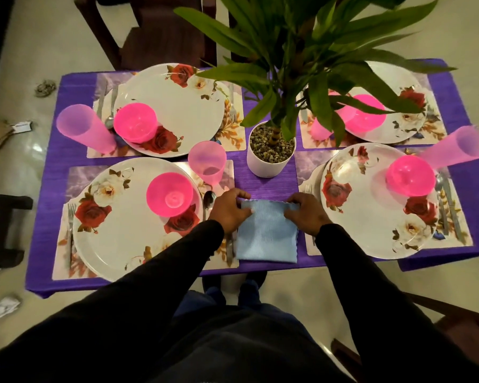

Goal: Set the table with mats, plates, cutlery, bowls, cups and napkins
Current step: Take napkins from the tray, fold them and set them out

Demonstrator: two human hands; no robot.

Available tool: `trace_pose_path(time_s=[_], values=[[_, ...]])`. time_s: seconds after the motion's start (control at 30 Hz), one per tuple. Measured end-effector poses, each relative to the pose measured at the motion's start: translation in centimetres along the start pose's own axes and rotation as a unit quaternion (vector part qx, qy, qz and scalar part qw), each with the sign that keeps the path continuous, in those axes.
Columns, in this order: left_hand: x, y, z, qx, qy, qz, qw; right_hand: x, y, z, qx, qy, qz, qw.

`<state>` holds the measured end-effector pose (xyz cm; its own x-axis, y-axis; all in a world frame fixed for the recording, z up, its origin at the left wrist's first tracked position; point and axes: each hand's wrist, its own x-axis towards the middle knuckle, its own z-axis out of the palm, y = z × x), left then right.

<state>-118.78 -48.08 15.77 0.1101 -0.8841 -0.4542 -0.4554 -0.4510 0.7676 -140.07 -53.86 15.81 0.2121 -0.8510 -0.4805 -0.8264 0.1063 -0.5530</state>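
Pinching blue napkin (267, 233): both hands (228, 210) (306, 214); no writing legible.

Both arms extended forward; left grip (228, 210) and right grip (306, 214) fingers curled, pinching cloth.

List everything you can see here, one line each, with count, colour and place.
Tablecloth: one, purple, over the table.
Mats: four, pale printed, one at each setting.
Plates: four, white with red roses, one on each mat.
Bowls: four, bright pink, upside down on the plates.
Cups: four, pale pink, one beside each plate.
Cutlery: silver pieces beside the plates; count unclear.
Napkin: one, light blue, folded, at the near edge between the two near plates.
Plant: one, green, in a white pot with pebbles, table centre.
Chairs: dark brown, around the table, partly visible.
Left hand: pinches the napkin's far left corner.
Right hand: pinches its far right corner.
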Motion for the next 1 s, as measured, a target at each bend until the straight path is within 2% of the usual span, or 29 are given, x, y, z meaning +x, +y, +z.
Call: trace_pose_path(time_s=[0.17,0.33,0.5,0.6,0.7,0.8,1.0], values=[[0.2,0.0,0.3,0.041,0.045,0.013,0.998,-0.3,0.1,0.2,0.031,0.041,-0.002,0.999],[0.3,0.7,-0.2,0.009,0.057,-0.022,0.998,-0.9,-0.1,0.2,0.125,0.05,0.048,0.99],[0.2,0.9,-0.2,0.053,0.088,-0.017,0.995,-1.0,-0.2,-0.1,0.087,0.072,0.043,0.993],[0.4,1.1,-0.2,0.054,0.1,-0.053,0.992,-1.2,-0.8,-0.4,0.088,0.079,0.027,0.993],[0.7,1.5,-0.1,0.075,0.078,-0.092,0.99,-1.1,-0.8,-0.4,0.082,0.073,0.034,0.993],[0.9,1.7,-0.2,0.097,0.084,-0.087,0.988,-1.0,-0.6,-0.5,0.047,0.076,0.047,0.995],[1.2,2.1,0.1,0.071,0.103,-0.087,0.988,-0.3,-1.5,-0.9,0.032,0.103,0.055,0.993]])
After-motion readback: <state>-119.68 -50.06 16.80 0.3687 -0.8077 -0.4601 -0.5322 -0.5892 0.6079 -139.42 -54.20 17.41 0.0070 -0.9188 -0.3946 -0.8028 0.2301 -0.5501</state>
